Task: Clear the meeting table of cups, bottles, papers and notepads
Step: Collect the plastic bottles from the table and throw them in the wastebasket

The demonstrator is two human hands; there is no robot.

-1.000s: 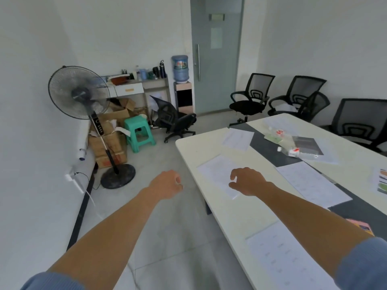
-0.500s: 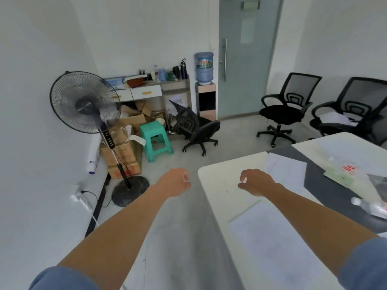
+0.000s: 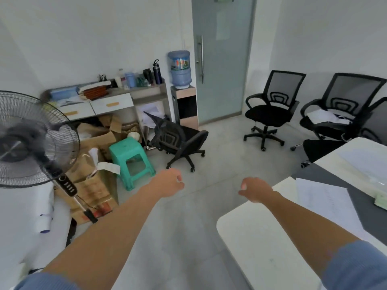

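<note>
The white meeting table [image 3: 257, 245] with a dark centre strip fills the lower right. A sheet of paper [image 3: 326, 206] lies on it near the corner, and a pale green packet [image 3: 381, 200] shows at the right edge. My right hand [image 3: 254, 190] hovers just past the table's near corner, fingers loosely curled with nothing in them. My left hand [image 3: 169, 183] is stretched out over the floor, also loosely curled and holding nothing.
A standing fan [image 3: 31, 141] is at the left by cardboard boxes [image 3: 94, 185] and a green stool [image 3: 130, 160]. A tipped office chair [image 3: 178, 141] lies ahead. More chairs [image 3: 270, 114] line the right wall. A water dispenser [image 3: 180, 70] stands beside the glass door [image 3: 222, 57].
My view has swung left, so most of the table with its papers and bottles has slid out of sight. Both hands now hang past the table's corner, still holding nothing.
</note>
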